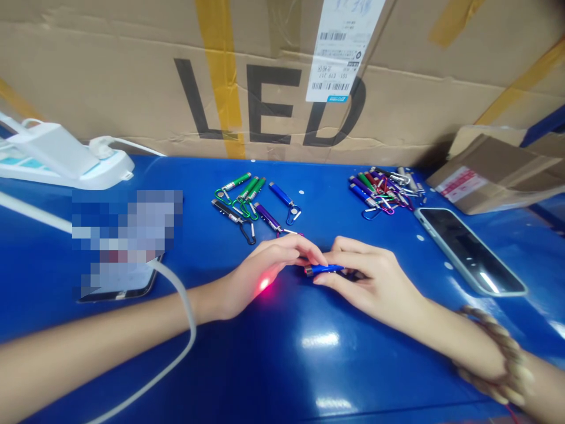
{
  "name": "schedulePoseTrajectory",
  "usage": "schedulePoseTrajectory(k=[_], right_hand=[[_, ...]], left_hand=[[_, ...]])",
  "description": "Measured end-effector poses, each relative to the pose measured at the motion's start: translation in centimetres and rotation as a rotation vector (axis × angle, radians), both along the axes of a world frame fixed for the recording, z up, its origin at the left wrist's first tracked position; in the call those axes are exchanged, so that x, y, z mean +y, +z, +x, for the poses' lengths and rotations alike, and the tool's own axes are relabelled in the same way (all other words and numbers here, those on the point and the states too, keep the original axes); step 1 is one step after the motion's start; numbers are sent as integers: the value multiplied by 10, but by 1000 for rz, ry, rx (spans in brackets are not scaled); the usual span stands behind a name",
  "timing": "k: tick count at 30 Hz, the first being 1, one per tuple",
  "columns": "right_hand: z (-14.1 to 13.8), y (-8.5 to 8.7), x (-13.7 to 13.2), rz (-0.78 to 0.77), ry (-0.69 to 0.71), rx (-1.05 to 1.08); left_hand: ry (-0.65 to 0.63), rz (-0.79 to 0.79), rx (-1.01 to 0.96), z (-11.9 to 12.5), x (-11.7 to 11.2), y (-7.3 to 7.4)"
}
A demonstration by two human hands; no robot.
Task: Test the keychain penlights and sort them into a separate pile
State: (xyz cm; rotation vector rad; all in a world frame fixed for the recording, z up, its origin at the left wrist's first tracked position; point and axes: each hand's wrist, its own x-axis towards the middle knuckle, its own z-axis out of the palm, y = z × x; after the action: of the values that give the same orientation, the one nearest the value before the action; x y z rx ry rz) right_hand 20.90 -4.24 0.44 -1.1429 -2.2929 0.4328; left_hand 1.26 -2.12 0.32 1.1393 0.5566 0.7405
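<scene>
My right hand point(368, 268) pinches a small blue laser pointer point(325, 269) between thumb and fingers, its silver tip facing left. A red glow shows at that tip. My left hand point(273, 259) is held opposite, fingers stretched to the right and slightly bent, with a fingertip touching the pointer's top side. A bright red spot lights the palm of this left hand. Beyond it on the blue table lie several pen-like pointers with carabiner clips: green pointers point(252, 188), a black one point(227, 211), a purple one point(267, 217) and a blue one point(281, 194).
A mixed pile of pointers point(384, 188) lies at the back right, near a phone point(470, 250) and a small carton point(498, 171). On the left are a blurred-out device point(128, 247), a white cable point(185, 312) and a power strip point(106, 171). A large cardboard box point(145, 106) stands behind.
</scene>
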Motion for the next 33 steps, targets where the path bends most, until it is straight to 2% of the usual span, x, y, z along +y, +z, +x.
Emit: schedulePoseTrajectory(k=[11, 22, 33], right_hand=[[1, -4, 1, -71, -27, -31], [0, -1, -1, 10, 7, -70], [2, -2, 1, -18, -12, -84]], left_hand=[[-24, 24, 8, -1, 0, -2], [-63, 143, 106, -5, 2, -6], [-43, 100, 83, -3, 0, 0]])
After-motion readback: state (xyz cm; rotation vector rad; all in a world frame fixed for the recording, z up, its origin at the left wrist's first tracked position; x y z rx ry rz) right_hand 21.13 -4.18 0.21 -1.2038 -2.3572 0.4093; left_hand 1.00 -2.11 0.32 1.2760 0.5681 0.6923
